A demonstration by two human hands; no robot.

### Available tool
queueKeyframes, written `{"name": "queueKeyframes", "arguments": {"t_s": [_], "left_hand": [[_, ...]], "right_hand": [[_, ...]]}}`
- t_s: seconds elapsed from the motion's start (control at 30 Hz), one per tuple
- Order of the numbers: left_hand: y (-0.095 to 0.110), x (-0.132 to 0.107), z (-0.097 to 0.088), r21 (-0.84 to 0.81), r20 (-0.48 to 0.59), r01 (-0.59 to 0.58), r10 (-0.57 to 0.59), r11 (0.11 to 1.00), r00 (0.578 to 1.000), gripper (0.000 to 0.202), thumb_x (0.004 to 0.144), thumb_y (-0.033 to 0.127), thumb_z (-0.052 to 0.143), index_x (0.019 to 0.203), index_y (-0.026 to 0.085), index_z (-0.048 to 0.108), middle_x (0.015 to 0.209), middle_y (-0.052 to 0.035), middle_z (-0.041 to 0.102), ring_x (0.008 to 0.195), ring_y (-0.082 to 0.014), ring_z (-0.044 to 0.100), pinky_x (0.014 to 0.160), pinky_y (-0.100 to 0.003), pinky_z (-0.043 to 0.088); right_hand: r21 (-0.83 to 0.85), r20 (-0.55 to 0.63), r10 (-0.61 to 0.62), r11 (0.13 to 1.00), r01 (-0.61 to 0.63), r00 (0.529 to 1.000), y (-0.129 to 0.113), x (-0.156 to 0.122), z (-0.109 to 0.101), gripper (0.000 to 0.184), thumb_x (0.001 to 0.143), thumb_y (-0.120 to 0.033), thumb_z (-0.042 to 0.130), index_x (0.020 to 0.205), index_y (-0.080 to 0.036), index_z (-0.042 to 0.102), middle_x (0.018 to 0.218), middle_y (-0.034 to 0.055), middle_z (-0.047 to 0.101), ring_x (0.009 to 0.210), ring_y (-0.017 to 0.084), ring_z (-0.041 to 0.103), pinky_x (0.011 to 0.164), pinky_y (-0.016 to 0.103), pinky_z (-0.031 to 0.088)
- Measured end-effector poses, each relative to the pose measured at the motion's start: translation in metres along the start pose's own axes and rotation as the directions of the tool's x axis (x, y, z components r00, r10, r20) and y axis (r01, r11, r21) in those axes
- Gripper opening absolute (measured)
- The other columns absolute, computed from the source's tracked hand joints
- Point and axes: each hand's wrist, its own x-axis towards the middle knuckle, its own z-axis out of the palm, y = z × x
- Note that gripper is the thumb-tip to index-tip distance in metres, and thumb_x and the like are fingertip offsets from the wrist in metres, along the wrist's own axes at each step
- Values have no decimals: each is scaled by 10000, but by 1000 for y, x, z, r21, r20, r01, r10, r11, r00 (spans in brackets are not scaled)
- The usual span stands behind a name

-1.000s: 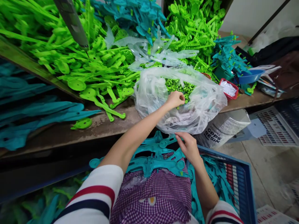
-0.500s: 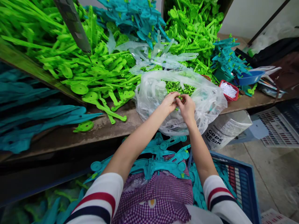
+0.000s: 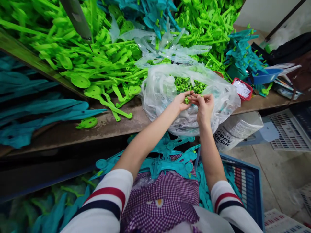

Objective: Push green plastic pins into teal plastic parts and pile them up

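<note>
Over the front of the plastic bag (image 3: 156, 100), your left hand (image 3: 183, 101) sits palm up, fingers curled round a few small green pieces (image 3: 187, 101); cupped like that, likely so none roll off. Your right hand (image 3: 205, 105) meets its fingertips, fingers bent in; can't tell whether they pinch a piece. Both 2 hands stay above the bag, probably so anything dropped lands back in it. More of the same pieces lie in the loose pile (image 3: 191, 84) in the bag's open mouth, just beyond your fingers; mouth spread wide, presumably for easy reach.

Below the bag, on your apron (image 3: 167, 194), turquoise parts (image 3: 157, 166) rest across your lap, seemingly to leave both hands free. Right of and lower than the bag: blue crate (image 3: 259, 187), more turquoise parts inside. Left of the bag: big heap of lime-green parts (image 3: 107, 71) on the bench (image 3: 116, 126), within reach. Above that heap, left of the bag, a driver tool (image 3: 77, 19) points down. Just right of the bag: red tray (image 3: 247, 97) keeping white bits together.
</note>
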Motion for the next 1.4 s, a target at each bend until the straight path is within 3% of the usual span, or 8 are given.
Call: {"name": "queueKeyframes", "arguments": {"t_s": [0.2, 0.3, 0.4, 0.53, 0.67, 0.93, 1.13, 1.4], "left_hand": [[-13, -87, -50, 379, 239, -193, 106, 905, 965, 150, 862, 288, 677, 931, 160, 715, 653, 18, 500, 424, -16, 338, 331, -137, 156], [-35, -139, -105, 696, 166, -154, 51, 701, 985, 291, 850, 459, 658, 979, 213, 747, 552, 21, 504, 434, -69, 390, 374, -182, 237], [-62, -171, -156, 884, 103, -135, 94, 447, 990, 287, 819, 486, 661, 924, 241, 767, 805, -35, 711, 694, -163, 620, 587, -240, 465], [-94, -187, -201, 960, 139, -167, 134, 226, 981, 294, 859, 466, 591, 976, 258, 762, 998, -43, 738, 900, -231, 660, 805, -318, 501], [-107, -186, -233, 982, 190, -174, 292, -81, 937, 330, 921, 436, 518, 1120, 272, 724, 990, -57, 713, 875, -236, 646, 837, -350, 485], [-97, -160, -245, 895, 202, -72, 257, -441, 945, 341, 932, 469, 519, 1092, 248, 724, 1051, -90, 665, 924, -251, 651, 717, -291, 426], [-93, -139, -244, 888, 221, -80, 266, -454, 938, 353, 914, 517, 542, 928, 237, 758, 962, -58, 673, 857, -223, 653, 651, -286, 389], [-103, -131, -254, 901, 226, -79, 305, -427, 925, 373, 919, 528, 534, 932, 240, 770, 973, -59, 682, 864, -216, 652, 667, -287, 395]], "right_hand": [[-69, 77, 138, 989, -133, 987, -30, -91, -52, 155, 820, -295, 636, 941, -217, 581, 732, -30, 593, 600, 96, 580, 583, 221, 507], [-74, 196, 331, 944, -323, 923, -16, -149, -78, 190, 802, -334, 684, 911, -203, 600, 804, 11, 669, 642, 135, 634, 620, 275, 552], [-155, 249, 439, 898, -412, 863, 11, -190, -89, 191, 809, -358, 672, 902, -199, 622, 859, 33, 692, 676, 154, 644, 637, 290, 551], [-453, 374, 421, 860, -233, 827, 40, -220, -86, 267, 888, -369, 581, 1065, -211, 704, 844, 37, 661, 704, 155, 603, 656, 270, 500], [-535, 484, 463, 828, -168, 742, 53, -234, -78, 489, 913, -378, 563, 1373, -224, 511, 753, -11, 614, 612, 142, 560, 579, 242, 457], [-567, 492, 482, 809, -153, 725, 60, -234, -77, 337, 987, -415, 444, 1168, -229, 657, 927, 38, 706, 716, 152, 637, 642, 245, 493], [-591, 471, 325, 807, 20, 820, 68, -235, -74, 284, 994, -368, 469, 1129, -207, 661, 1008, 70, 689, 912, 184, 659, 812, 287, 528], [-545, 602, 169, 801, 247, 780, 83, -232, -65, 243, 1005, -254, 442, 1147, -210, 635, 1072, 88, 651, 1028, 203, 626, 924, 343, 515]]}}
